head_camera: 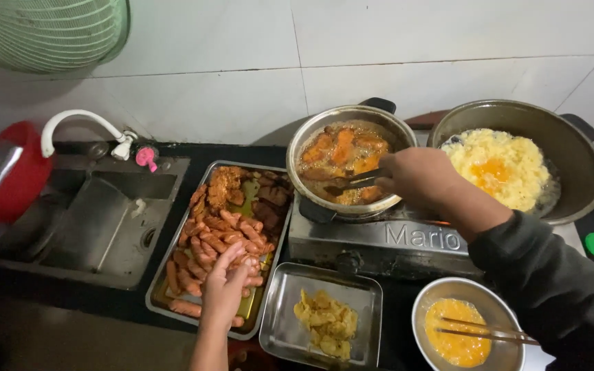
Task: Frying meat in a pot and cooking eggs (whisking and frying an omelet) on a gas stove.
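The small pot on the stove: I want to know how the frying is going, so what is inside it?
Inside the small pot sit orange-brown fried pieces in bubbling oil. The right hand holds tongs over them. The pot's bottom and anything under the pieces are hidden.

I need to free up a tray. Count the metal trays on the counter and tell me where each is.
2. A large tray of sausages and fried pieces lies beside the sink, under the left hand. A smaller tray of pale yellow pieces sits before the stove. More may lie out of view.
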